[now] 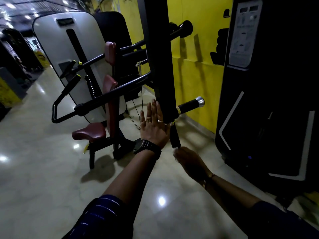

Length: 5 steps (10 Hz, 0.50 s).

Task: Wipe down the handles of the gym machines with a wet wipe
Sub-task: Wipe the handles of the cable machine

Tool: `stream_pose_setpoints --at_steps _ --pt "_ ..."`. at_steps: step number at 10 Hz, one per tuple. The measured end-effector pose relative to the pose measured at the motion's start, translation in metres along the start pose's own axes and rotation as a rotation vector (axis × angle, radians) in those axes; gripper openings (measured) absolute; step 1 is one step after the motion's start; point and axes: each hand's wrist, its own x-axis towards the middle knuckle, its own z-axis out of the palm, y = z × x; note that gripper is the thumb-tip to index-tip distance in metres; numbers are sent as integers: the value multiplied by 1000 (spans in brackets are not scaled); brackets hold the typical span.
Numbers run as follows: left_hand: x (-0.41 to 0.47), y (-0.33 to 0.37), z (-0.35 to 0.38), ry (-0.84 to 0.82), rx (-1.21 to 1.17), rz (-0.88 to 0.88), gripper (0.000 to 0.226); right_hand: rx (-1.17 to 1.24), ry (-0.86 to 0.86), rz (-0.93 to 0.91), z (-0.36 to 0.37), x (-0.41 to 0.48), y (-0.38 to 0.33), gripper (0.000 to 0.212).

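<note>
below the black post (160, 66), the right hand (189, 163) is blurred, grip unclear.

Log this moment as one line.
left hand: flat against black upright machine post | right hand: blurred, grip unclear, at lower end of short black hanging handle

Left hand (151, 125) flat against black machine post (160, 57)

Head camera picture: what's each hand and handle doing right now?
left hand: open, fingers straight, touching the black post.
hanging handle: dangles below the post.
right hand: blurred, at the hanging handle's lower end; grip unclear.
silver-capped handle: sticks out sideways, untouched.
maroon seat: empty.
</note>
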Motion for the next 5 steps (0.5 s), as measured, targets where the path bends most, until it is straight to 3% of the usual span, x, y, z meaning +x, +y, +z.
stream_pose_setpoints --at_steps 1,2,4,5 --pt "-2 3 -6 -125 16 -20 79 136 -124 106 -23 -16 -22 65" --pt "-3 2 0 -109 -19 -9 80 186 131 192 -60 -2 -51 48" --pt "-1 5 -5 -177 8 -22 78 168 -68 160 -71 2 -63 31" --pt "-3 4 -3 -159 17 -38 77 163 -157 263 -48 -15 -62 24"
